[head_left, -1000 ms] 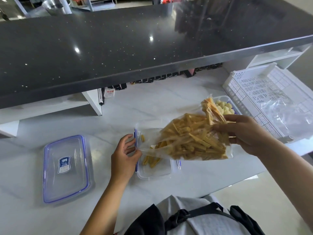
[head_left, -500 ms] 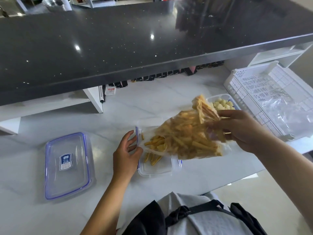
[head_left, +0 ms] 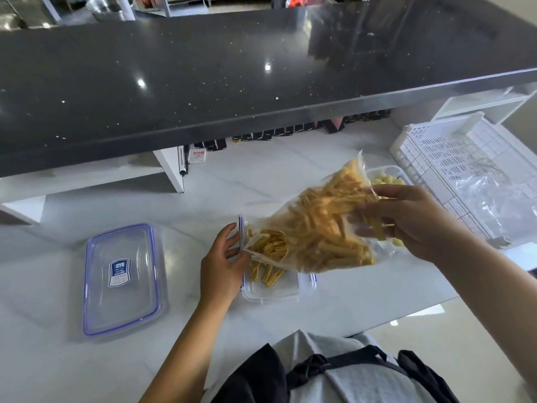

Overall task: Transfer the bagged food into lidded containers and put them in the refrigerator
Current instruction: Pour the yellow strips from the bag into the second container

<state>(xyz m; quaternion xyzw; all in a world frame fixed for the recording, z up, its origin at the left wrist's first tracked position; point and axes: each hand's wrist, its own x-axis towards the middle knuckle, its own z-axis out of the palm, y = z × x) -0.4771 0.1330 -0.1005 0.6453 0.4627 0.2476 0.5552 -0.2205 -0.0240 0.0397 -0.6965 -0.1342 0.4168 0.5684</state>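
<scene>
A clear plastic bag (head_left: 316, 228) full of yellow food strips is tilted mouth-down over an open clear container (head_left: 271, 289) with blue clips. My right hand (head_left: 412, 222) grips the bag's raised closed end. My left hand (head_left: 222, 263) holds the container's left rim beside the bag's mouth. Several strips lie inside the container. The container's clear lid (head_left: 122, 279), blue-edged with a label, lies flat on the counter to the left. A second container (head_left: 386, 177) with pale yellow pieces stands behind the bag, partly hidden.
A white slatted basket (head_left: 453, 158) with crumpled clear plastic (head_left: 499, 199) sits at the right. A black raised countertop (head_left: 232, 71) overhangs the white marble counter (head_left: 58, 359). Small dark items line the back under the overhang. The counter's edge runs at the lower right.
My right hand has tipped the bag steeper, and more strips have slid toward its mouth and into the container. My left hand stays on the container's rim.
</scene>
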